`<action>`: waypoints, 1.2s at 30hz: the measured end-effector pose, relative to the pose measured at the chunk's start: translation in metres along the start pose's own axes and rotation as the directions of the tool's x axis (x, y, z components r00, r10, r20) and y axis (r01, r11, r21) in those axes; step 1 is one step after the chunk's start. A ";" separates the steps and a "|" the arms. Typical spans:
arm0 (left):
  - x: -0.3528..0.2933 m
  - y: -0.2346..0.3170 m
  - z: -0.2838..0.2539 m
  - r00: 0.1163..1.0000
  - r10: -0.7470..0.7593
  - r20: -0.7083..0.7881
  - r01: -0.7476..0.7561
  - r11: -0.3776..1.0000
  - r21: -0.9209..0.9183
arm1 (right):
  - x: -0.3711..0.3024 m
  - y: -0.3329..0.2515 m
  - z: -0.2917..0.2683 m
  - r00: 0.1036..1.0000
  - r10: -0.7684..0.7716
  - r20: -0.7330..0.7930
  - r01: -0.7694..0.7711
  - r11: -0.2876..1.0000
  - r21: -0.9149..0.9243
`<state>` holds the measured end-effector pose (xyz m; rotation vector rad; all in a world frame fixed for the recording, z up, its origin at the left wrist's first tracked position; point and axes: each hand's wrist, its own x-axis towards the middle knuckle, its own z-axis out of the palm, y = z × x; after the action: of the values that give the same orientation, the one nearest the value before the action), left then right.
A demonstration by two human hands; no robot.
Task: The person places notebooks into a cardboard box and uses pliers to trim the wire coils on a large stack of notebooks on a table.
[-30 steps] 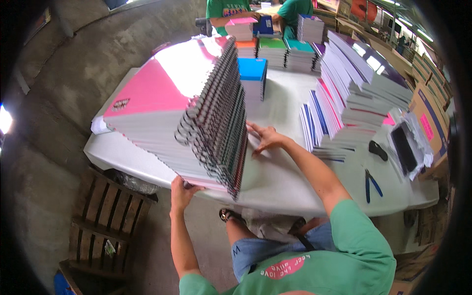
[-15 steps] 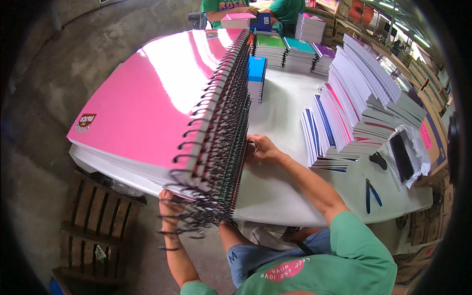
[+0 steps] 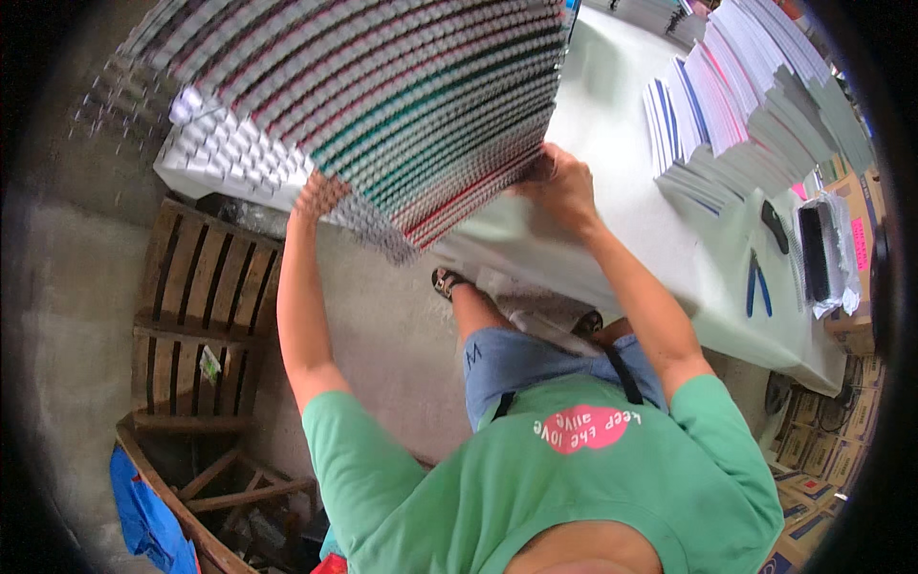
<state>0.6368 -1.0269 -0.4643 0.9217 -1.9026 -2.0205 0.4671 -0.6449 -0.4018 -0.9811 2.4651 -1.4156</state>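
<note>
A tall stack of spiral notebooks (image 3: pixel 411 105) fills the upper left, its rows of dark, red and green coils turned toward me. My left hand (image 3: pixel 320 196) is closed on the stack's lower left side, its fingers partly hidden and blurred by the coils. At the lower right corner, my right hand (image 3: pixel 564 187) grips the stack with bent fingers, the fingertips tucked out of sight. Beneath and beside the notebooks lies the white-covered table (image 3: pixel 612 96).
Piles of loose ruled sheets (image 3: pixel 751 96) stand on the table's right. Nearer are blue-handled pliers (image 3: pixel 758 285), a black tool (image 3: pixel 775 227) and a dark block in white wrapping (image 3: pixel 827 253). A wooden pallet (image 3: pixel 196 306) lies at left; cardboard boxes (image 3: pixel 818 430) are at lower right.
The stack's glossy pink top cover has gone out of view, and the coil side now faces me. Both hands stay on the stack. The view has shifted down toward my body.
</note>
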 end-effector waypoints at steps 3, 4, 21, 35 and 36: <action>-0.038 0.051 0.034 0.986 0.130 0.104 -0.155 0.945 0.289 | -0.009 0.001 -0.013 0.997 -0.057 0.052 0.061 0.996 -0.072; -0.054 0.060 0.042 0.975 0.196 0.105 -0.220 0.918 0.331 | -0.016 -0.001 -0.021 0.990 -0.125 0.063 0.133 0.983 -0.127; -0.187 -0.015 0.192 0.611 0.508 -0.608 -0.571 0.814 0.106 | -0.195 0.214 -0.313 0.782 0.364 -0.506 -0.623 0.418 -0.662; -0.185 -0.029 0.198 0.594 0.532 -0.603 -0.668 0.744 -0.001 | -0.204 0.128 -0.250 0.744 -0.007 -0.668 -0.344 0.853 -0.392; -0.185 -0.030 0.195 0.607 0.534 -0.589 -0.658 0.753 0.004 | -0.197 0.113 -0.235 0.735 -0.046 -0.677 -0.164 0.956 -0.243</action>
<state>0.6775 -0.7597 -0.4459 0.5933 -1.3636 -1.3100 0.4693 -0.3178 -0.4030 -0.4305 3.2675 -1.6420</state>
